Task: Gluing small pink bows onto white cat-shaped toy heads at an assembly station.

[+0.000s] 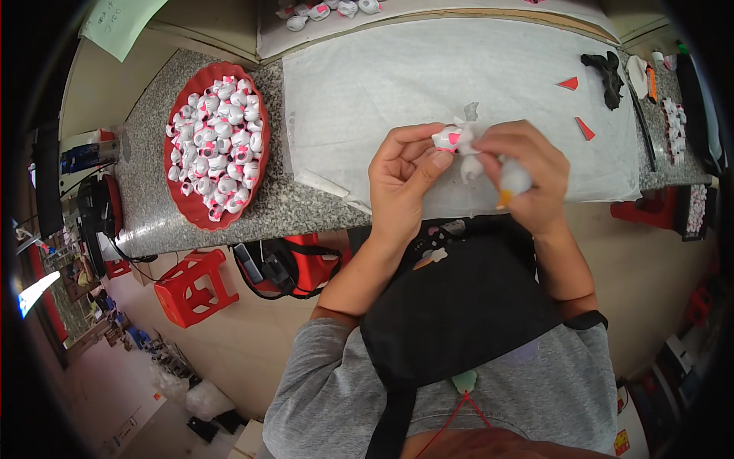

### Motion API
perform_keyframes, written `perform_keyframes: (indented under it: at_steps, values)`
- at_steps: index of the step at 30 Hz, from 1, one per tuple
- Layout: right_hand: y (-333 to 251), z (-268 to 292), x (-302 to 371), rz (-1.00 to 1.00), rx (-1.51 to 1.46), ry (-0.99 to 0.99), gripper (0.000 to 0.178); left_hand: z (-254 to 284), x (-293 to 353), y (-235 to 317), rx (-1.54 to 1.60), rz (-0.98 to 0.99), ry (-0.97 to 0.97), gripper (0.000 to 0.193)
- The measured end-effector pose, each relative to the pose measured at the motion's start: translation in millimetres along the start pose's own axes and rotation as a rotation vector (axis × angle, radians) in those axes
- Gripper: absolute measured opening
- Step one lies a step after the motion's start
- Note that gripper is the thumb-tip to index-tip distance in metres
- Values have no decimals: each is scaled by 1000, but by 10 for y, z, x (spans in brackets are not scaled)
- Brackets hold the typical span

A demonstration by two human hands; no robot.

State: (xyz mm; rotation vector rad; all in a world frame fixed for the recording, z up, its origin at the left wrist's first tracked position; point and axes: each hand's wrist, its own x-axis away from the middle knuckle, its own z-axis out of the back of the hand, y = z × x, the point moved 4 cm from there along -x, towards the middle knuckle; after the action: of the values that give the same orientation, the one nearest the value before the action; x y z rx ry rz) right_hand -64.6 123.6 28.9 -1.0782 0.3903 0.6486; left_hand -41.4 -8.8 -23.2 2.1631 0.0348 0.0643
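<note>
As a person in a grey T-shirt [329, 382] and black apron [459, 306] works at a speckled stone counter [294, 222], the left hand [399, 180] pinches a small white figurine with pink markings [445, 138] between thumb and fingers, above a white sheet [367, 84] spread across the worktop. The right hand [535, 172], blurred, curls around a rounded whitish object with an orange-yellow tip [516, 179], just beside the figurine. Wispy white material [469, 136] shows between the two hands; whether the right fingertips grip it as well, one cannot tell through the blur. To the person's left, a red oval dish [197, 83] with a scalloped rim stands on the counter, heaped with similar white figurines [222, 141]. Two red triangular pieces [568, 83] lie apart on the right side of the sheet, near a crumpled black item [609, 78] at its far corner. More figurines [321, 11] sit beyond the far edge of the sheet. Below the counter, a red plastic stool [183, 294] stands on the floor, while a green pendant [464, 381] hangs from a red cord at the person's chest.
</note>
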Motion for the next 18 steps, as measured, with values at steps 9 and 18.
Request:
perform_keyframes:
  at_steps: [9, 18]
  values:
    - [117, 187, 20, -421, -44, 4, 29, -81, -33, -74, 253, 150, -151, 27]
    - [93, -174, 71, -573, -591, -30, 27, -93, -3, -26, 159, 81, -117, 25]
